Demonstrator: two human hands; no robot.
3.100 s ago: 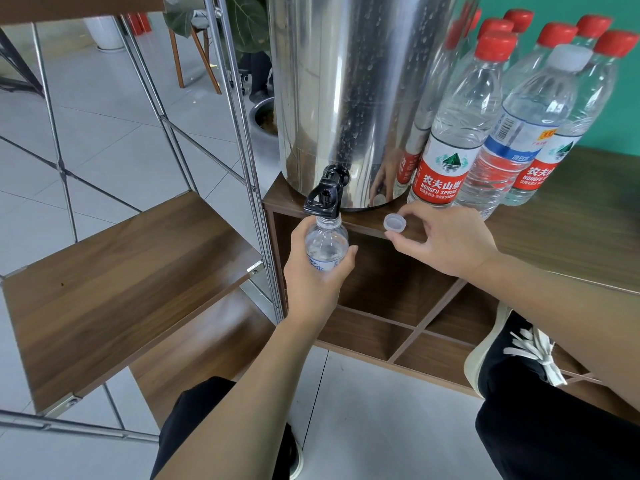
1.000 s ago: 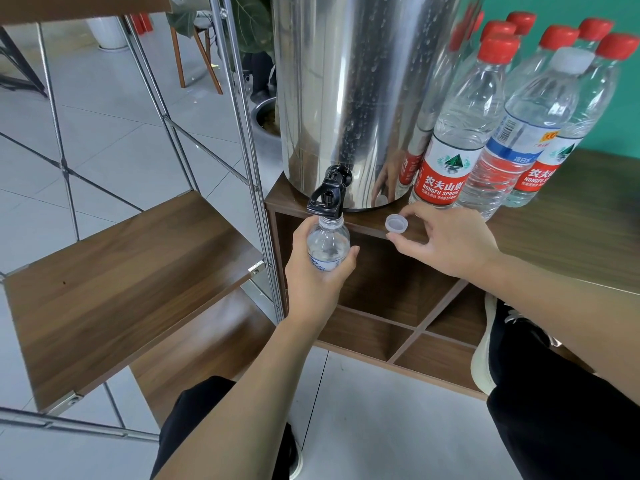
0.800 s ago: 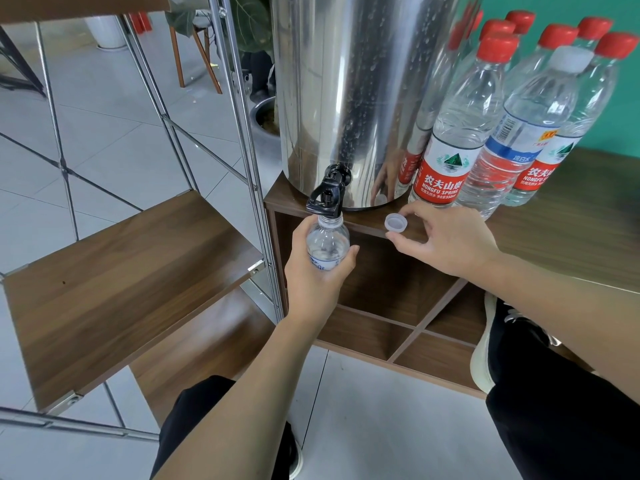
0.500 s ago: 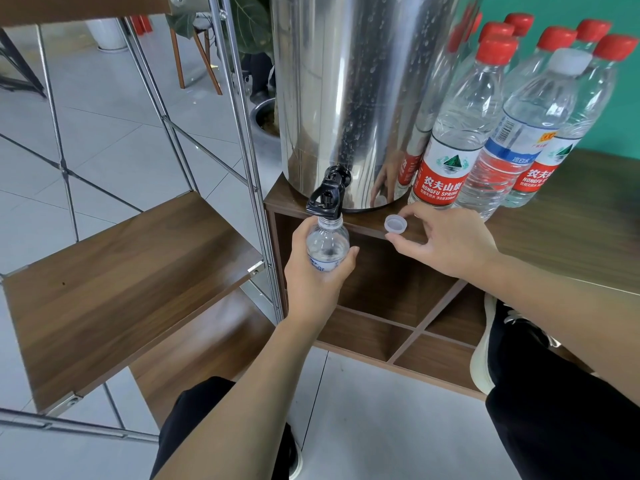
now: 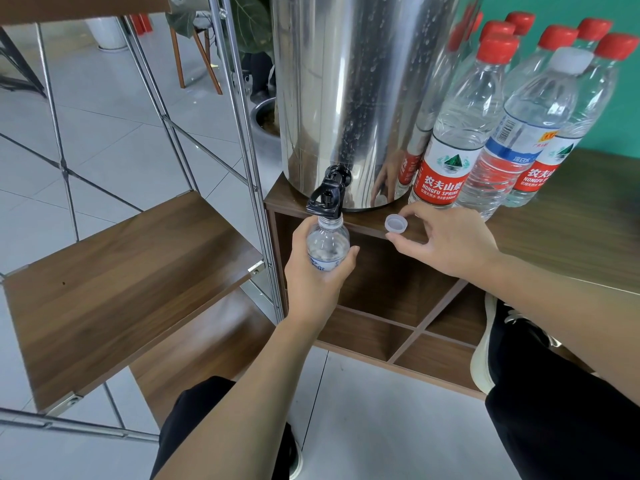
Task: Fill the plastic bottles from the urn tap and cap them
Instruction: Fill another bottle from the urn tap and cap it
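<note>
A tall steel urn [image 5: 349, 98] stands on the wooden cabinet top [image 5: 571, 230]. Its black tap [image 5: 327, 197] juts over the front edge. My left hand [image 5: 317, 275] grips a small clear bottle [image 5: 327, 245] upright, its open mouth right under the tap spout. My right hand [image 5: 446, 242] pinches a white cap [image 5: 396, 224] between thumb and forefinger, just above the cabinet's front edge to the right of the tap.
Several capped bottles stand right of the urn, most with red caps [image 5: 450, 143], one with a white cap and blue label [image 5: 519, 140]. A metal-framed rack with a wooden shelf [image 5: 121, 282] stands on the left. Open cubbies [image 5: 398, 289] lie below the cabinet top.
Both hands stay where they were, the bottle under the tap and the cap beside it. My right leg has shifted a little.
</note>
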